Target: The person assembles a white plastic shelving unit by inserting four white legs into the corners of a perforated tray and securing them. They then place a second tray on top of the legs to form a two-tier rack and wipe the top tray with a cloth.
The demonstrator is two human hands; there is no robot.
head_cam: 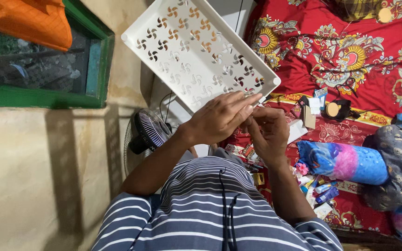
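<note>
My left hand (219,116) reaches in from the left with its fingers straight and close together. It lies across the near corner of a white plastic tray (182,51) pierced with pinwheel-shaped holes. My right hand (268,132) is just below it, fingers curled inward, and its fingertips meet those of the left hand by the tray's edge. Anything pinched between the two hands is hidden by the fingers. My striped shirt (210,209) fills the bottom of the view.
A red flowered bedsheet (350,56) carries small packets and tubes (319,190), a round-faced black item (336,110), a blue-and-pink bolster (345,160) and a grey patterned pillow (398,162). A dark fan (147,132) stands under the tray. A green-framed window (38,65) is at the left.
</note>
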